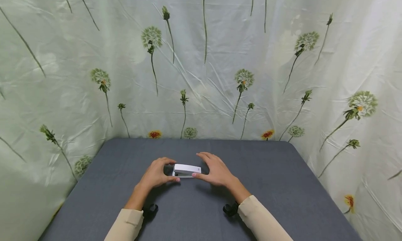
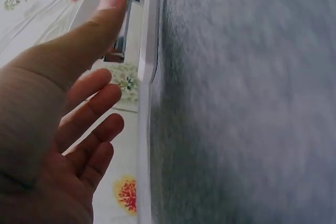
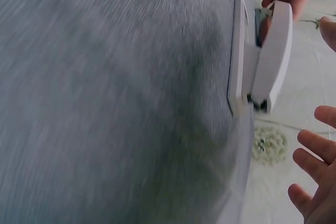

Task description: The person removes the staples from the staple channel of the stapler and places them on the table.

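A white stapler lies on the grey table between the two hands. My left hand curves around its left end, thumb in front and fingers behind. In the left wrist view that thumb overlaps the stapler's side, while the other fingers are loosely bent. At the right end, my right hand is spread, its thumb tip overlapping the stapler's front edge in the head view. The right wrist view has the right hand's fingers apart from the stapler, whose top arm is raised from its base.
A pale curtain printed with dandelions hangs behind and beside the table. Each wrist carries a black strapped device, such as the dark one by the right sleeve. Beige sleeves cover the forearms.
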Demonstrator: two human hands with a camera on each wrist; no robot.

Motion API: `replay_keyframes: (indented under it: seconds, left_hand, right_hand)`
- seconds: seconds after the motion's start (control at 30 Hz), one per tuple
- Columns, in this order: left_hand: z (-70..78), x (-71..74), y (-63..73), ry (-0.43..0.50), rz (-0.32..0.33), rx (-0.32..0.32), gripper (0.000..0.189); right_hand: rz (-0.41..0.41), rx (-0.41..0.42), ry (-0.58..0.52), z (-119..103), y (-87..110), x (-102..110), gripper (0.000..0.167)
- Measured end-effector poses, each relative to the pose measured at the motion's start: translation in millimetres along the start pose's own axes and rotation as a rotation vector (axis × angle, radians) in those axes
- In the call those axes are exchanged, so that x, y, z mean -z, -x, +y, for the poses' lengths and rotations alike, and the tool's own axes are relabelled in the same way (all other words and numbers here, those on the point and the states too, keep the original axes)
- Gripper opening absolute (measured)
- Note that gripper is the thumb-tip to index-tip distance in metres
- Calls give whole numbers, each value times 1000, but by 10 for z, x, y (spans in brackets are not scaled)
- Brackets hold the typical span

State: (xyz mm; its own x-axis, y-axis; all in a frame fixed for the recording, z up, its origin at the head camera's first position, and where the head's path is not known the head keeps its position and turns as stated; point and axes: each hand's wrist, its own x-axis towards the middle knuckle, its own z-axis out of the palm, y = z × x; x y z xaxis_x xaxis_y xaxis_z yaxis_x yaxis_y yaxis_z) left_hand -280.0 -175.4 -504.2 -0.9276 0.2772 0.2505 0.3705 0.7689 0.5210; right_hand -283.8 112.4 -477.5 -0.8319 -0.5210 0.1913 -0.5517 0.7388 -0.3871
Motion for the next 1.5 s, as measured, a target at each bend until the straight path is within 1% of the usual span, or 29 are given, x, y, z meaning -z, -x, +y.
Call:
replay_keyframes:
  seconds: [0.1,0.17,0.4,0.6,0.7,0.8,0.97,1.23,1.33,1.5]
  left_hand:
    - [-5,-36,-38,37,4,-27,61]
    - [-12,-53,-56,50,2,-31,58]
    - [-42,-94,-92,130,3,16,50]
    - [-48,-125,-88,121,0,31,40]
    - [-30,-139,-76,120,-3,45,36]
    - [-12,-151,-68,123,7,52,31]
    - [-7,-165,-65,144,25,61,21]
    - [-64,-193,-59,217,16,49,18]
    - [-68,-206,-54,242,19,57,18]
    - [-84,-216,-54,268,23,78,18]
  right_hand:
    - [-4,18,-5,-59,-70,-52,85]
    - [-7,23,-6,-93,-110,-93,84]
    - [1,42,-32,-177,-211,-244,77]
    - [-2,43,-45,-250,-273,-367,64]
    - [25,59,-57,-287,-295,-404,55]
    - [60,76,-62,-318,-313,-429,47]
    - [100,87,-76,-351,-340,-456,37]
    - [103,62,-83,-376,-363,-494,36]
    - [118,68,-85,-383,-362,-504,36]
    - [111,79,-101,-383,-373,-486,37]
